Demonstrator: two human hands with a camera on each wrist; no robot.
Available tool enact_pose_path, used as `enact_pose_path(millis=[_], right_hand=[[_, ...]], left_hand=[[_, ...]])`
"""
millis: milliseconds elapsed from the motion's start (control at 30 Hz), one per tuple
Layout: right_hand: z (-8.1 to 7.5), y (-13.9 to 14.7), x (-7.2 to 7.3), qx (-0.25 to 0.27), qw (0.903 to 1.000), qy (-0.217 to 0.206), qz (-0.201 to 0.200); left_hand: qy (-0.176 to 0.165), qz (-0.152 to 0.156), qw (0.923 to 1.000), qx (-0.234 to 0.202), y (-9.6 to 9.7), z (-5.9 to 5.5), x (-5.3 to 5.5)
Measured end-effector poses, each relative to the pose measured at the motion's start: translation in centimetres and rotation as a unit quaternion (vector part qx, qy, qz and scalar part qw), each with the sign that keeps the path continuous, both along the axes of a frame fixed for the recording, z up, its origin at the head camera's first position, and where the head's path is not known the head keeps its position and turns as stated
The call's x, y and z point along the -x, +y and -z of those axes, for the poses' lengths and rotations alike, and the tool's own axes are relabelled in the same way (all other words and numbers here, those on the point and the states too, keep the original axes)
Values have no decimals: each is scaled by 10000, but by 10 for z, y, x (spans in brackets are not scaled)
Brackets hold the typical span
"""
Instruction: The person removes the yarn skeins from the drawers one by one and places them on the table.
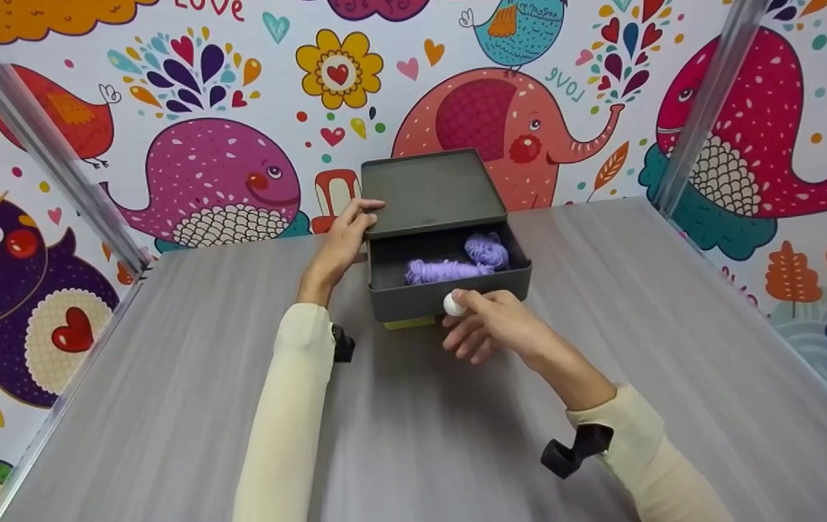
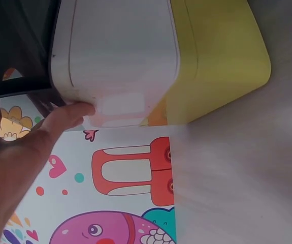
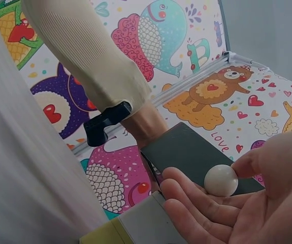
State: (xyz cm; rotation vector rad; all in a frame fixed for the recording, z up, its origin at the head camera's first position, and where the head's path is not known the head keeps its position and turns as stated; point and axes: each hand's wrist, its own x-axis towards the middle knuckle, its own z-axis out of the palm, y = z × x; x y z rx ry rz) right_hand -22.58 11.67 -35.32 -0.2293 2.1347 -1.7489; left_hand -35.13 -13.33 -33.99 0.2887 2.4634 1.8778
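Observation:
A dark grey box point(image 1: 450, 293) stands on the table with its lid point(image 1: 431, 190) raised and tilted back. My left hand point(image 1: 341, 243) grips the lid's left edge, fingers on top and thumb lower down by the box's side. Inside the box lie two bundles of lilac yarn, one long bundle point(image 1: 446, 272) and one rounder bundle point(image 1: 487, 250). Just in front of the box's front wall, my right hand point(image 1: 497, 322) pinches a small white ball point(image 3: 221, 180) between thumb and fingers. The left fingertips are partly hidden in the left wrist view.
Below the dark part of the box, a pale section point(image 2: 120, 51) and a yellow section point(image 2: 227, 61) show. The grey table point(image 1: 188, 406) reaches to patterned walls at the back and sides, with metal posts point(image 1: 704, 109) at the corners.

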Motion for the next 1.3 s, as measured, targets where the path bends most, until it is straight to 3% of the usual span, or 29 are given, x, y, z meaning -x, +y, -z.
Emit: enact_pose_path(millis=[1300], right_hand=[[0, 17, -45, -302, 9976, 257, -571]], left_hand=[[53, 55, 10000, 7, 0, 0, 0]])
